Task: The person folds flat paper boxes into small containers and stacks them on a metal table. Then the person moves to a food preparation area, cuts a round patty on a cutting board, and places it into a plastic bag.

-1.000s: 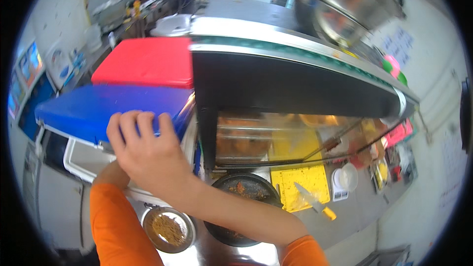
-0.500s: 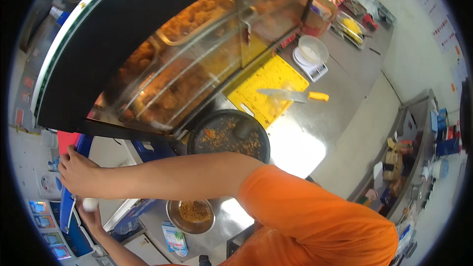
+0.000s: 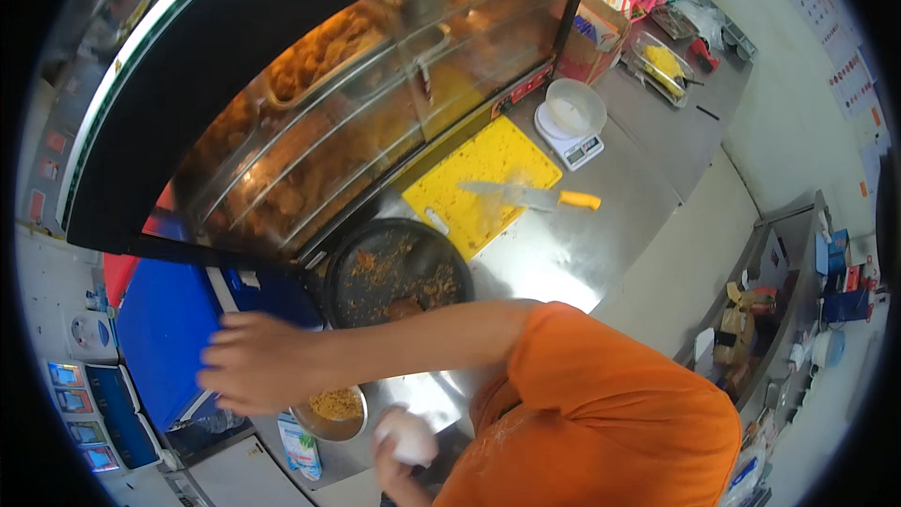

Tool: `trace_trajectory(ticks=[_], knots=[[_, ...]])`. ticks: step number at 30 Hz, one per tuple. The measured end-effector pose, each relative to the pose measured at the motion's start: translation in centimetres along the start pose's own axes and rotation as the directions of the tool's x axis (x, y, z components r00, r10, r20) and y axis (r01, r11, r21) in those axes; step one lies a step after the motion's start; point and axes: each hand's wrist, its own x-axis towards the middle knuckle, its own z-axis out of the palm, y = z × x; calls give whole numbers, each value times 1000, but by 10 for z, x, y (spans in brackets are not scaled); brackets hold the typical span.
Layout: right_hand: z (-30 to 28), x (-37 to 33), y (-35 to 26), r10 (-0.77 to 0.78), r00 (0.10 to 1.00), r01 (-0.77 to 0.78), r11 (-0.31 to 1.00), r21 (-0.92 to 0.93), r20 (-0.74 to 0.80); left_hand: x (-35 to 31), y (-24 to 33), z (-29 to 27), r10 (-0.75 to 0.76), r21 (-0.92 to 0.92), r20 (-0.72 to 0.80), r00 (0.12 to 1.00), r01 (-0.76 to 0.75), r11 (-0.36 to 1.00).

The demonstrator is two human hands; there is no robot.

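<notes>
Right grip: Your right grip [image 3: 255, 363] is part-open, fingers loosely bent and a little apart; nothing shows in it, though the palm faces away from view.
Left grip: Your left grip [image 3: 392, 471], nearer your body and to the right of your right grip, is closed around one item.
Held item: The whitish rounded item [image 3: 411, 437] sits in your left grip; blur prevents telling its kind.
Cooler lid: The blue cooler lid [image 3: 161, 333] lies just left of your right grip's fingertips; contact cannot be confirmed.
Steel bowl: The steel bowl [image 3: 330, 433], holding yellow-brown crumbs, stands between your two grips, partly covered by your right wrist.
Packet: A white-and-blue packet [image 3: 300, 449] lies left of your left grip, beside the bowl.
Pan: The black round pan [image 3: 380, 258], scattered with orange-brown crumbs, stands beyond and right of your right grip; your forearm crosses above its near edge.
Cutting board: The yellow cutting board [image 3: 483, 164] lies farther right of your right grip, past the pan, with a yellow-handled knife [image 3: 526, 194] across it.
Scale: The white kitchen scale [image 3: 580, 151], bearing a translucent bowl [image 3: 575, 103], stands on the steel surface [image 3: 643, 192], well apart from both grips.
Display cabinet: The glass-fronted display cabinet [image 3: 192, 99], with fried food [image 3: 328, 52] inside, stands beyond your right grip.
</notes>
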Motion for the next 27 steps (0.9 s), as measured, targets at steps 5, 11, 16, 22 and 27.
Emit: trace_trajectory(ticks=[5, 11, 16, 22, 27], knots=[[-211, -166, 48, 539, 755, -496, 842, 214, -374, 124, -70, 154, -255, 577, 91, 963, 158, 801], [-439, -317, 129, 568, 450, -670, 725, 160, -688, 227, -175, 248, -307, 886, 291, 906, -134, 445], [-530, -399, 183, 643, 279, -770, 593, 233, -713, 232, -186, 309, -402, 949, 256, 879, -149, 278], [-593, -407, 282, 596, 395, -848, 530, -28, -699, 212, -198, 323, -31, 951, 298, 954, -294, 96], [-634, -382, 429, 674, 453, -864, 494, -100, -584, 191, -198, 337, 330, 979, 57, 942, -118, 168]])
